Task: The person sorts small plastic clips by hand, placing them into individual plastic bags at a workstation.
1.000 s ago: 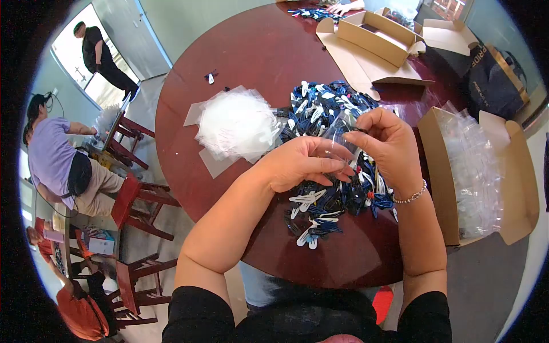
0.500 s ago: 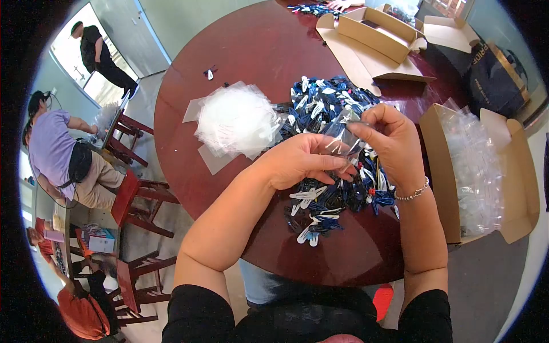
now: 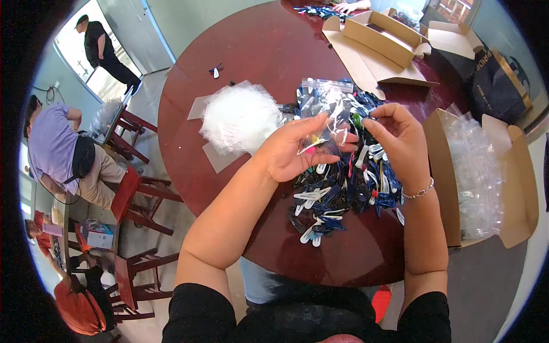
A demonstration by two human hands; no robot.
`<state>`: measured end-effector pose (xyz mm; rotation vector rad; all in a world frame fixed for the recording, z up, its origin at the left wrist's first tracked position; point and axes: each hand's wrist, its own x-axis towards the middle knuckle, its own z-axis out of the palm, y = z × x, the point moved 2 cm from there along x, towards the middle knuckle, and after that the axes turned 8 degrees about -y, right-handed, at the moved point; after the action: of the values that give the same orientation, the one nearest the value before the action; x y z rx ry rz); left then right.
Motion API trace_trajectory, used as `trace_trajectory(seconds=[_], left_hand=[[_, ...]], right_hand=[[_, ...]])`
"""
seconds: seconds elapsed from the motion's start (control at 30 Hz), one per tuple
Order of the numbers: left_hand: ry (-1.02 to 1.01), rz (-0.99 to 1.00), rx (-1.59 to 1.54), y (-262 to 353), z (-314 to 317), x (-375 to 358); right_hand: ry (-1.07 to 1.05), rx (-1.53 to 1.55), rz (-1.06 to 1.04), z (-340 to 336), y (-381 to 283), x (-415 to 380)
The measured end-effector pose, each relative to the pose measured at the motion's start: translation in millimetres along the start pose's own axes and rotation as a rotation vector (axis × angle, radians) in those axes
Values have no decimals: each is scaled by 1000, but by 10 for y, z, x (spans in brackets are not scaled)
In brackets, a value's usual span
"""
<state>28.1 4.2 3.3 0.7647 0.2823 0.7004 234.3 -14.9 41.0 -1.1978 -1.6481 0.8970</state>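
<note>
Between the thumb and fingers of my left hand (image 3: 294, 146) is a small clear plastic zip bag (image 3: 327, 87), its zip strip pointing away from me. Small coloured bits show through the film near my palm. To its right, my right hand (image 3: 400, 137) hovers with thumb and forefinger slightly apart, close to a green clip (image 3: 357, 120). Beneath both hands spreads a heap of snap hair clips (image 3: 326, 197), mostly dark blue, black and white. Left of the heap lies a pile of clear flat bags (image 3: 237, 120).
An open cardboard box (image 3: 443, 188) of filled clear bags stands at the right of the round red table (image 3: 194, 166). More open cardboard boxes (image 3: 380, 37) lie at the back, near another person's hand (image 3: 349, 7). Wooden stools (image 3: 134, 197) and seated people are at left; someone stands by the door.
My right hand has let go of the bag and moved slightly right. The bag now stays in my left hand, which has turned more palm-up, with its fingers more spread.
</note>
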Motion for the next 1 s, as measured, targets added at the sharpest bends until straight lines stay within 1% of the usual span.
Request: trace_trajectory(seconds=[0.03, 0.07, 0.1, 0.13, 0.2, 0.23, 0.27, 0.33, 0.4, 0.43, 0.47, 0.5, 0.57, 0.6, 0.63, 0.7, 0.77, 0.83, 0.9, 0.97, 1.0], left_hand=[[0, 0, -1, -8, 3, 8], [-50, -10, -8, -22, 17, 16], [-100, -21, -15, -36, 33, 20], [-100, -22, -16, -52, 52, 7], [-58, -41, 21, -80, 92, -28], [-140, -70, 63, -82, 77, -38], [-142, -71, 62, -77, 89, -52], [-189, -99, 205, -66, 159, -79], [-185, -107, 194, -70, 126, -39], [-177, -114, 186, -81, 102, -17], [-126, -98, 227, -93, 57, 0], [-145, -97, 222, -87, 51, 6], [-22, -93, 338, -88, 11, 27], [29, -106, 321, -67, 56, 17], [33, -106, 319, -61, 55, 24], [23, -93, 310, -74, 35, 28], [33, -104, 340, -72, 74, 13], [31, -102, 343, -78, 83, 10], [26, -81, 364, -88, 96, 3], [23, -71, 368, -94, 97, -4], [14, -100, 383, -87, 106, -9]], right_hand=[[-38, 35, -9, 29, -19, -12], [-37, 35, -9, 58, -37, -23], [-76, 118, -18, 98, -58, -36], [-114, 201, -28, 127, -76, -51], [-151, 210, -28, 144, -125, -89], [-188, 220, -30, 145, -153, -100], [-187, 219, -28, 128, -178, -105], [-223, 206, -114, 97, -235, -124], [-22, 130, -180, 38, -239, -94], [28, 175, -118, 0, -261, -89], [60, 201, -116, -40, -255, -77], [94, 224, -115, -88, -243, -59], [154, 126, -93, -233, -293, -52], [172, 76, -60, -320, -349, -74], [238, 100, -98, -369, -410, -81], [368, 35, -91, -613, -399, -77], [413, 26, -126, -856, -430, -163], [570, -60, -130, -1105, -487, -329], [605, -147, -102, -1338, -447, -543], [652, -223, -4, -1484, -404, -772], [666, -237, -4, -1542, -402, -881]])
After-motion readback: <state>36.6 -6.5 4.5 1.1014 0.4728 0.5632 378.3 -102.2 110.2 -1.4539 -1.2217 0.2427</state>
